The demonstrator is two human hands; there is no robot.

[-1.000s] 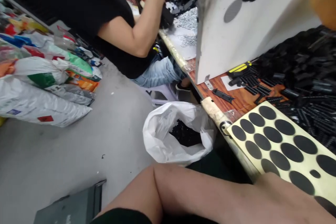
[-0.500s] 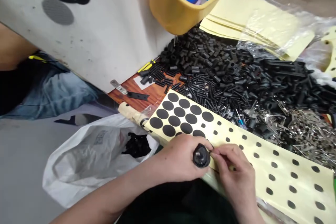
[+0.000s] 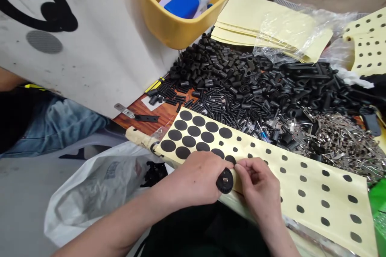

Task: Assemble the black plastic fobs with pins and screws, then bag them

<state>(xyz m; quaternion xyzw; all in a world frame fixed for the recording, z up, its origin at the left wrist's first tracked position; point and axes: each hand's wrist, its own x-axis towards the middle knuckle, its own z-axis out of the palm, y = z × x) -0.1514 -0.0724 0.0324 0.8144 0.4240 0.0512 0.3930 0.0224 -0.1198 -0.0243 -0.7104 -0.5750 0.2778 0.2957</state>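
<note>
My left hand (image 3: 199, 178) is curled around a black knob (image 3: 224, 181), which sits in the crook between my thumb and the side of my palm, its round end facing up at me. My fingers are closed on it, and most of its length is hidden inside my grip. My left forefinger reaches past it to the edge of a big black disc (image 3: 230, 159) on the yellow sheet (image 3: 340, 192). My right hand (image 3: 261, 188) comes in from the other side, thumb and forefinger brought together at the tips, beside that same edge and almost touching my left fingertip. I cannot tell whether anything is caught in that pinch. The knob is just left of my right thumb, apart from it.

The knob's end is round and dark, with a notched rim and a small pale rectangle in the middle. The sheet looks thin, smooth and pale yellow, long and straight-edged, lying slantwise along the table edge. Large, flat, matt black discs fill its left end in rows; small rounded dots are scattered in lines over the rest.

Beyond the sheet, on the reddish wood-grained table (image 3: 167, 113), lie ribbed black rods (image 3: 221, 102), a heap of stubby black tubes (image 3: 238, 73) and a tangle of thin, shiny metal clips (image 3: 340, 140). A crumpled white bag (image 3: 70, 204) gapes below my left forearm.
</note>
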